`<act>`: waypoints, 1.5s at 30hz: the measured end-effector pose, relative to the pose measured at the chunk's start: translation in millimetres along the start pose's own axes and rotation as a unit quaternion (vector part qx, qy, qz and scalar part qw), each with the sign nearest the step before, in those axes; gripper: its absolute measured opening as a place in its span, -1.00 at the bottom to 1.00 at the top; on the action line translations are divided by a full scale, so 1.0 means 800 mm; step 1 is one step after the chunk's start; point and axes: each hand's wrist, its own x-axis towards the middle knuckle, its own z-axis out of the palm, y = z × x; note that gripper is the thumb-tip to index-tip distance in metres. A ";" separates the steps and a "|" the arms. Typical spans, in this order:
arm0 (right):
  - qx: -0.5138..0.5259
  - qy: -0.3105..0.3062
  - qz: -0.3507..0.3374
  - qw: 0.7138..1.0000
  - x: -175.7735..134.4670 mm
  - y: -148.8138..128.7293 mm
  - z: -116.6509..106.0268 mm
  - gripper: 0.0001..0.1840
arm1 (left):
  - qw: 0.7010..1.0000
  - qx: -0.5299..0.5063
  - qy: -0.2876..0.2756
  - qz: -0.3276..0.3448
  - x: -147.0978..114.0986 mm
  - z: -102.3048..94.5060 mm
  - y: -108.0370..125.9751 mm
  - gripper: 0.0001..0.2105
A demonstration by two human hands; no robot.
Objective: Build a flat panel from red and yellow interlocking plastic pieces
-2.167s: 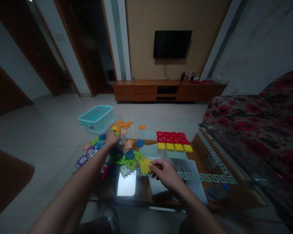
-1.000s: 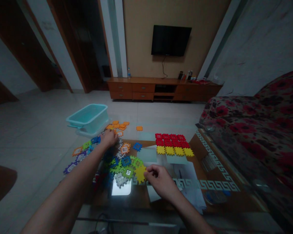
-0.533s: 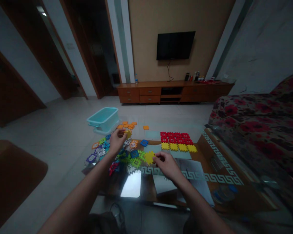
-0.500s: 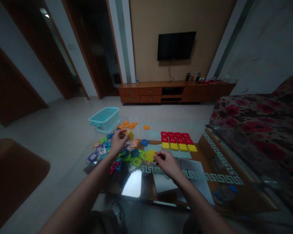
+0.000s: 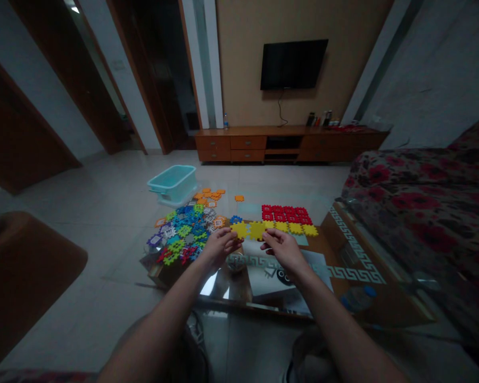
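Note:
My left hand (image 5: 220, 247) is closed on a yellow notched building tile (image 5: 239, 230). A second yellow tile (image 5: 257, 231) is pinched in my right hand (image 5: 281, 249). Both tiles are held up side by side over the table, their facing edges very near each other; I cannot tell whether they interlock. Behind my right hand lies a row of yellow tiles (image 5: 296, 228), along the near edge of a block of red window tiles (image 5: 286, 214). Left of my left hand spreads a heap of mixed coloured tiles (image 5: 187, 229).
A glass-topped table (image 5: 323, 242) bears white paper sheets (image 5: 263, 279) and a plastic bottle with a blue cap (image 5: 358, 299). Orange tiles (image 5: 209, 196) lie at its far left, near a turquoise bin (image 5: 173, 183). A flowered sofa (image 5: 415, 186) stands at right.
My left hand has moved right from above the heap, bringing its yellow tile beside the one in my right hand. My right hand has risen slightly. The view has shifted a little.

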 end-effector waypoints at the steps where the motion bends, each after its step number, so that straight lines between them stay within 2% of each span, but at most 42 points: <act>1: -0.002 0.003 0.001 1.000 0.001 0.001 -0.002 -0.60 | 1.000 0.000 -0.009 -0.010 0.002 0.002 -0.003 -0.71; 4: -0.024 -0.001 -0.012 1.000 0.005 0.004 -0.007 -0.61 | 0.998 -0.004 -0.057 -0.029 0.008 0.005 -0.010 -0.76; 7: -0.051 -0.009 -0.019 0.998 0.009 0.005 -0.007 -0.61 | 0.994 -0.018 -0.095 -0.045 0.013 0.007 -0.015 -0.72; 15: -0.085 0.015 0.002 0.996 0.013 0.012 -0.005 -0.56 | 0.987 -0.026 -0.143 -0.066 0.014 0.005 -0.014 -0.69; 20: -0.099 -0.003 -0.004 0.995 0.008 0.010 -0.005 -0.55 | 0.983 -0.019 -0.172 -0.062 0.004 0.002 -0.013 -0.71; 28: -0.141 -0.044 -0.027 0.989 0.002 0.004 -0.006 -0.57 | 0.983 -0.013 -0.175 -0.057 0.001 0.005 -0.018 -0.67; 33: -0.143 -0.054 -0.024 0.988 0.006 0.016 -0.007 -0.55 | 0.981 -0.003 -0.181 -0.065 -0.003 0.006 -0.014 -0.65; 37: -0.155 -0.059 -0.060 0.984 0.011 0.030 -0.004 -0.56 | 0.975 0.027 -0.201 -0.093 -0.003 0.004 -0.017 -0.66; 41: -0.203 -0.060 -0.113 0.971 0.004 0.026 -0.002 -0.61 | 0.974 0.023 -0.187 -0.127 -0.003 0.005 -0.019 -0.66; 45: -0.210 -0.158 -0.149 0.953 -0.010 0.013 -0.003 -0.34 | 0.972 0.020 -0.178 -0.152 -0.003 0.005 -0.017 -0.69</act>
